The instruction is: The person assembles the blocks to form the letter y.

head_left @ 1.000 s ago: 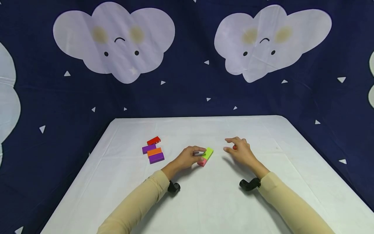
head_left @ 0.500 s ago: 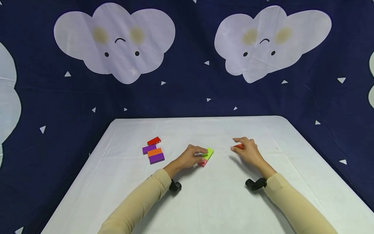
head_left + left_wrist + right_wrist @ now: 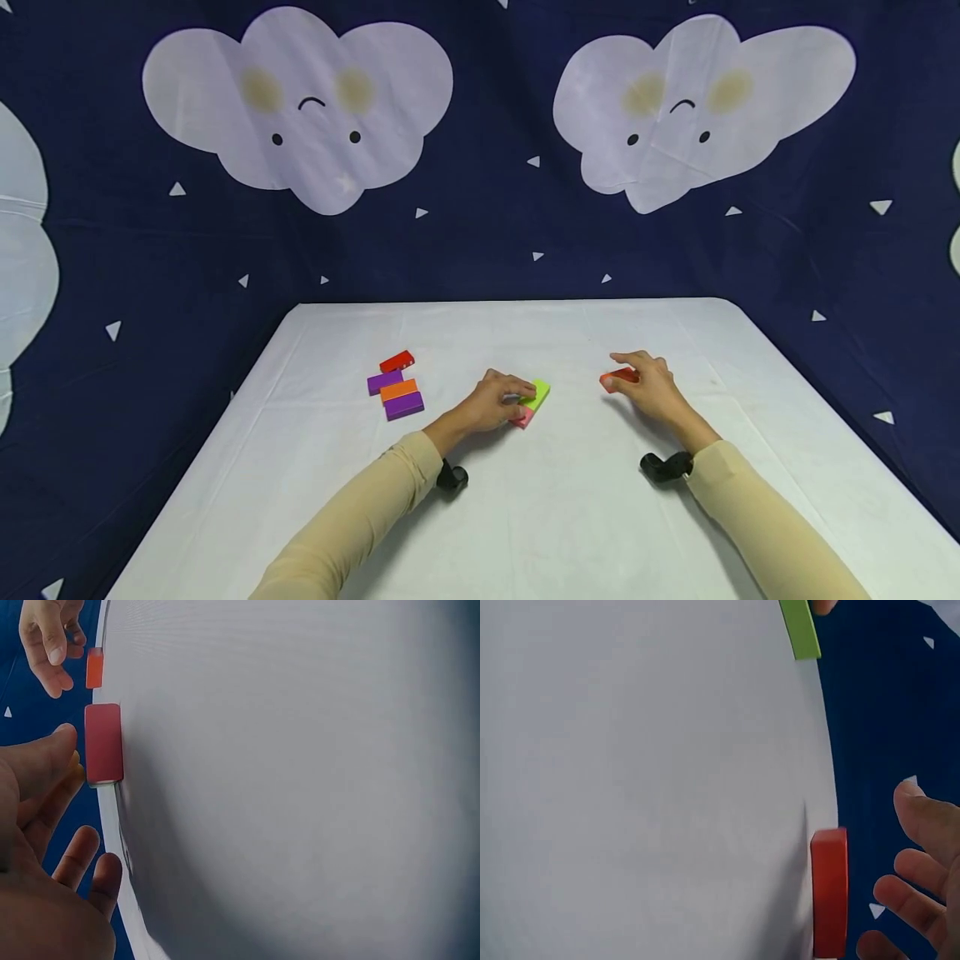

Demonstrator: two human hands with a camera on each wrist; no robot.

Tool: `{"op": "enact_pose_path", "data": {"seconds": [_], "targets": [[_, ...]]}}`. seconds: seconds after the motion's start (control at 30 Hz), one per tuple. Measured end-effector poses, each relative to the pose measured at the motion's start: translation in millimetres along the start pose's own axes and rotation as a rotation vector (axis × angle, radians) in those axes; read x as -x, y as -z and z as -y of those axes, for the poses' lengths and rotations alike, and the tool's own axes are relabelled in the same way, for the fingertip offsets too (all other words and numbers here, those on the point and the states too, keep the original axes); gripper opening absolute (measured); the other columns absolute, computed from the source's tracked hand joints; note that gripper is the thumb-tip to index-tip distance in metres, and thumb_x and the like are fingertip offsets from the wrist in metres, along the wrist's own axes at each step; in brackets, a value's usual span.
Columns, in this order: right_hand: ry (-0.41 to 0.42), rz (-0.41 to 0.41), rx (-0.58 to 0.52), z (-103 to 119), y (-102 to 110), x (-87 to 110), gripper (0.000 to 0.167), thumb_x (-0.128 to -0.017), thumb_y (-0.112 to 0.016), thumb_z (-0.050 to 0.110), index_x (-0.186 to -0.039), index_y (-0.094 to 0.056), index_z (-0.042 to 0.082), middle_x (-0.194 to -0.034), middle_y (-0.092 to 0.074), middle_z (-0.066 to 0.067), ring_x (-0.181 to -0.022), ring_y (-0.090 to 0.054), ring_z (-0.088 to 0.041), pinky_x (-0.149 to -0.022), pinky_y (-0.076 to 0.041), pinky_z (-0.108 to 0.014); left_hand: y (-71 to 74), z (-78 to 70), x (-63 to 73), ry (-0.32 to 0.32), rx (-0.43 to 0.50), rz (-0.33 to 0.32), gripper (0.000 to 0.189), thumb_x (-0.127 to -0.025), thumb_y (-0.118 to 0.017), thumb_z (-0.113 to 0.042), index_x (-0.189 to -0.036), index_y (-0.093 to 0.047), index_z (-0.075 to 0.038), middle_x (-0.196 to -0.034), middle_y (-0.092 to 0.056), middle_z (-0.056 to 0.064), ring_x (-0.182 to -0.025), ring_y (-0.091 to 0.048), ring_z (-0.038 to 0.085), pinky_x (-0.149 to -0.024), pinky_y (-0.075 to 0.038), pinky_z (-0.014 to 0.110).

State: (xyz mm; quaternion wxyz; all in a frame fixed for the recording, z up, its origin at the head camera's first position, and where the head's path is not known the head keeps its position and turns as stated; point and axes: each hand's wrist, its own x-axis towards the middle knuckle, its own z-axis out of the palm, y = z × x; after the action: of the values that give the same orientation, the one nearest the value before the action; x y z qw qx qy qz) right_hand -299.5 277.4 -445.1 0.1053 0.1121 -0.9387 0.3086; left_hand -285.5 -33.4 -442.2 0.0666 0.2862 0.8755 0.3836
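Observation:
In the head view my left hand [image 3: 483,406] is over a lime-green block [image 3: 542,389] and a pink block [image 3: 523,420] lying end to end. The left wrist view shows the fingers relaxed and spread just above the pink block [image 3: 103,742], with a gap between. To the right, my right hand [image 3: 651,390] hovers over a red block [image 3: 626,374], partly covering it. Its thumb and fingers stand apart above that red block [image 3: 829,892] in the right wrist view, holding nothing. The green block [image 3: 802,630] shows at that view's top edge.
On the left of the white table [image 3: 540,517] lie a red block [image 3: 397,361], two purple blocks, one nearer [image 3: 404,406] and one farther [image 3: 385,382], and an orange block [image 3: 398,391], close together. A dark blue cloud-print cloth [image 3: 495,242] hangs behind the table.
My right hand has drawn away to the right, uncovering more of the red block beneath it. The left hand has barely shifted and the green and pink blocks stay put.

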Motion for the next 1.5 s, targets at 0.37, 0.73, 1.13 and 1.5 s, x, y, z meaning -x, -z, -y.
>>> {"op": "enact_pose_path", "data": {"seconds": [0.37,0.73,1.13,1.5], "targets": [[-0.038,0.095,0.026,-10.7,3.7,-7.7,0.057,-0.083,-0.07,0.032,-0.132,-0.055,0.008,-0.129,-0.053,-0.017,-0.091,-0.04,-0.028,-0.076,-0.026,-0.035,-0.9,-4.2,-1.7,0.04,-0.029,0.023,0.033,-0.086,-0.067,-0.014,-0.119,-0.066,-0.013,-0.133,-0.058,-0.006,-0.117,-0.041,0.018,-0.104,-0.03,0.041],[-0.055,0.147,0.012,-15.3,4.8,-8.8,0.054,-0.085,-0.068,0.03,-0.131,-0.055,0.005,-0.132,-0.05,-0.021,-0.098,-0.042,-0.033,-0.076,-0.029,-0.037,-2.0,-6.2,-3.1,0.033,-0.086,0.033,0.033,-0.086,-0.066,-0.016,-0.119,-0.066,-0.014,-0.131,-0.059,-0.007,-0.116,-0.043,0.017,-0.099,-0.027,0.036],[-0.063,0.215,-0.03,-22.7,10.1,-8.5,0.048,-0.086,-0.066,0.019,-0.13,-0.055,0.002,-0.132,-0.05,-0.026,-0.109,-0.047,-0.039,-0.09,-0.04,-0.048,-4.2,-5.5,-3.9,0.032,-0.093,0.047,0.033,-0.087,-0.066,-0.015,-0.12,-0.065,-0.015,-0.132,-0.059,-0.005,-0.118,-0.043,0.019,-0.097,-0.027,0.037],[-0.065,0.212,-0.07,-25.0,6.6,-8.9,0.046,-0.085,-0.065,0.013,-0.128,-0.055,-0.002,-0.129,-0.05,-0.029,-0.113,-0.049,-0.039,-0.094,-0.038,-0.053,-2.5,-4.4,-2.9,0.037,-0.09,0.042,0.033,-0.087,-0.066,-0.016,-0.12,-0.065,-0.016,-0.132,-0.058,-0.006,-0.118,-0.044,0.018,-0.096,-0.027,0.036]]}}
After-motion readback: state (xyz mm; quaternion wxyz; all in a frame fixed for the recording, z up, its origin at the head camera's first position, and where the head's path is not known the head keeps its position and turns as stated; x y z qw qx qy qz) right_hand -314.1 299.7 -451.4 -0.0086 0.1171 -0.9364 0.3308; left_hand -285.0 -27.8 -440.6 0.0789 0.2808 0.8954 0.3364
